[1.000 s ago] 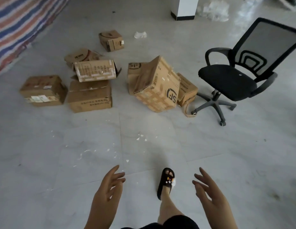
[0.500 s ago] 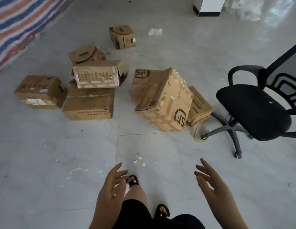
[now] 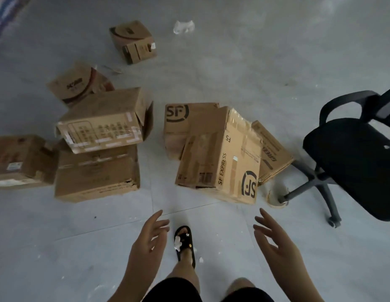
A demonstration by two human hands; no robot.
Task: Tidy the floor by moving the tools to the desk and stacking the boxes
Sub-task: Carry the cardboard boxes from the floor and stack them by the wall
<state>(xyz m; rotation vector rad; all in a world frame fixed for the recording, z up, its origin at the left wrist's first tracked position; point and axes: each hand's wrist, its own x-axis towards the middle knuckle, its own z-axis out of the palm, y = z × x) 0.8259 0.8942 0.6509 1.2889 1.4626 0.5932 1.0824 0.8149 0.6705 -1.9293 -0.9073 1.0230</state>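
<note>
Fingers [image 3: 159,216] spread loosely before tilted box [image 3: 220,158] printed "SF EXPRESS".

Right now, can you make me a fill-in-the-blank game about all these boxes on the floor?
1. The big box nearest the hands has the letters ___ printed on it.
2. The black ___ stands to the right of the boxes.
3. The left hand and right hand hold ___, their fingers spread.
4. The taped box sits on top of another ___.

Missing words: SF; chair; nothing; box
</note>
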